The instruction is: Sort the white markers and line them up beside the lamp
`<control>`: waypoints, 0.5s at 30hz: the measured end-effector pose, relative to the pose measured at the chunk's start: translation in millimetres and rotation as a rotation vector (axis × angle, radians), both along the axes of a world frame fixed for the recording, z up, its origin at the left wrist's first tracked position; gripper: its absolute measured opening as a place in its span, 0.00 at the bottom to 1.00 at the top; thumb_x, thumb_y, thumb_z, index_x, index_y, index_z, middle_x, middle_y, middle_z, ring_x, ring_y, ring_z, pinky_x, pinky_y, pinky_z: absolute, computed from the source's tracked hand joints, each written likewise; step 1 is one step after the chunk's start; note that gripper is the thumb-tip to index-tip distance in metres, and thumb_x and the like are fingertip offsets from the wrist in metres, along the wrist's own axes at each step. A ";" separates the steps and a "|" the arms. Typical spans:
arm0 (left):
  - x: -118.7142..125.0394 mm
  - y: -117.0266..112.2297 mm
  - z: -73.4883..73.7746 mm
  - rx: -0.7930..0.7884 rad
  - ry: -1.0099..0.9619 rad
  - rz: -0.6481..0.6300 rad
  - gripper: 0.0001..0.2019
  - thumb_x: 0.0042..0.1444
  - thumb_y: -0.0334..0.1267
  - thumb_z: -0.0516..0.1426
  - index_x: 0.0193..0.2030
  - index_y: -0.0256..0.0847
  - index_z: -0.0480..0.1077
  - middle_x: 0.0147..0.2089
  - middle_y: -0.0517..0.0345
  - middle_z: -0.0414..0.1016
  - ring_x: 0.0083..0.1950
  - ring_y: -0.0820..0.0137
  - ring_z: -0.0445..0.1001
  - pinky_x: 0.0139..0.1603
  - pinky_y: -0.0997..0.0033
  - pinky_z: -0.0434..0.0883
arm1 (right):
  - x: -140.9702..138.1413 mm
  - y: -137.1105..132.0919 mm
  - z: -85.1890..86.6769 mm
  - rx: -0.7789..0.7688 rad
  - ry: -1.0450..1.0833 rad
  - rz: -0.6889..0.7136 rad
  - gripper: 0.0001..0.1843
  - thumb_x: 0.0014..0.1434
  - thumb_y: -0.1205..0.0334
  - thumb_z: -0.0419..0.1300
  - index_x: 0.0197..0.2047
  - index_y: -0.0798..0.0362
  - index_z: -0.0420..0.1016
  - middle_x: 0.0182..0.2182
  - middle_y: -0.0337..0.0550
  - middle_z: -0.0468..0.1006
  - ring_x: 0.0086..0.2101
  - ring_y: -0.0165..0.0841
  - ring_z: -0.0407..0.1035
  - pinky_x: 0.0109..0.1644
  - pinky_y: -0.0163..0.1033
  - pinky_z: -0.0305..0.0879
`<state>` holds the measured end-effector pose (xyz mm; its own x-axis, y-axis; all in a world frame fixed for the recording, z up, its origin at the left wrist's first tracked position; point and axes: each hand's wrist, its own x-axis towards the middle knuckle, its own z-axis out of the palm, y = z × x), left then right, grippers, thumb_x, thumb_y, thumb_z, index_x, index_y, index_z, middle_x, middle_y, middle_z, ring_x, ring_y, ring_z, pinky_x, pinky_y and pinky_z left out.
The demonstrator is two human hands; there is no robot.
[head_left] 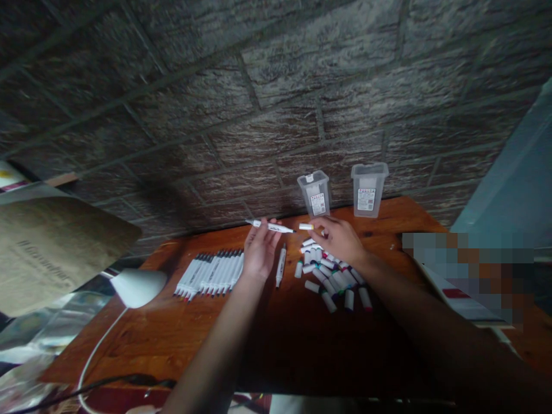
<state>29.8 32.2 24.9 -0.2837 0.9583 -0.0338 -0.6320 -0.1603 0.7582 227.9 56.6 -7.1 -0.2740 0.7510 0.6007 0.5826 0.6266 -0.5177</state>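
My left hand (260,248) holds a white marker (271,226) level above the wooden table (241,339), its bare dark tip pointing right. My right hand (338,238) pinches a small white cap (306,226) just right of that tip, a short gap between them. Below my right hand lies a heap of loose white caps (334,279) with coloured ends. Another single marker (281,265) lies on the table between my hands. A neat row of several white markers (211,275) lies side by side to the left of my left hand.
Two clear plastic tubs with labels stand at the table's back edge, one (315,192) behind my right hand, one (368,188) further right. A white lamp head (138,286) with a cable sits at the left. A brown paper bag (47,253) lies far left. A stone-pattern wall is behind.
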 end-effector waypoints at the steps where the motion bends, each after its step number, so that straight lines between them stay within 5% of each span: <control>1: 0.2 0.0 -0.1 -0.003 -0.003 0.005 0.01 0.60 0.30 0.62 0.36 0.37 0.74 0.37 0.55 0.81 0.39 0.74 0.81 0.46 0.75 0.74 | 0.0 0.1 -0.2 0.003 -0.001 -0.011 0.06 0.62 0.63 0.61 0.43 0.51 0.77 0.37 0.42 0.82 0.33 0.33 0.75 0.39 0.37 0.67; 7: -1.2 0.4 1.0 -0.023 -0.018 0.037 0.02 0.59 0.30 0.63 0.36 0.37 0.74 0.36 0.55 0.81 0.36 0.76 0.79 0.41 0.77 0.74 | 4.1 3.9 -2.4 -0.001 0.059 -0.030 0.08 0.61 0.61 0.59 0.43 0.51 0.77 0.36 0.42 0.82 0.32 0.33 0.75 0.40 0.36 0.68; 15: 5.5 -2.6 -3.5 0.009 0.019 -0.030 0.07 0.53 0.34 0.67 0.35 0.37 0.74 0.34 0.57 0.80 0.34 0.75 0.78 0.40 0.76 0.73 | 25.2 23.0 -10.2 -0.151 0.348 -0.327 0.11 0.58 0.57 0.62 0.40 0.55 0.80 0.32 0.45 0.83 0.32 0.35 0.77 0.39 0.37 0.71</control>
